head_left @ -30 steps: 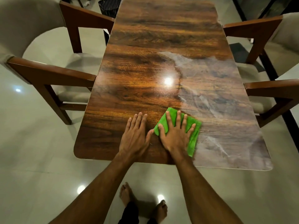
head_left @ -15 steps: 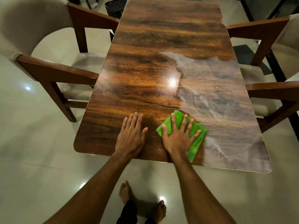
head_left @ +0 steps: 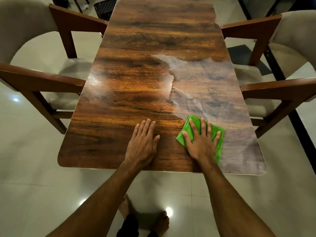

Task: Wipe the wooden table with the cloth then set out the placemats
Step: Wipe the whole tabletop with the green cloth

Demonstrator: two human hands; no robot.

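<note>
Green cloth (head_left: 196,123), folded to a rough square, lies flat on the wooden counter (head_left: 136,93) nr the near edge, R of centre. R hand (head_left: 201,144) sits palm-down on top of it, fingers (head_left: 203,127) straight and spread, pressing flat, not curled round the fabric. Green shows btwn the fingers and along the hand's R side. L hand (head_left: 142,142) rests palm-down on bare wood just L of the cloth, not touching it, fingers straight and close together, holding nothing. Counter surface: glossy dark-brown grain w/ orange streaks. Pale hazy film (head_left: 205,86) covers the R side from abt mid-length to the near R corner, w/ a ragged edge running down the middle. Cloth's far corner overlaps that film's lower edge. L side reads shiny, w/ light glare nr the L edge. Surroundings: L chair (head_left: 42,79) and R chair (head_left: 273,86), wood frames w/ beige upholstery, arms close to the counter's long edges. Black slatted bin (head_left: 104,7) stands on the floor by the far L corner. Pale glossy floor tiles (head_left: 34,185) all round. Person's bare feet (head_left: 160,223) show below the near edge.
</note>
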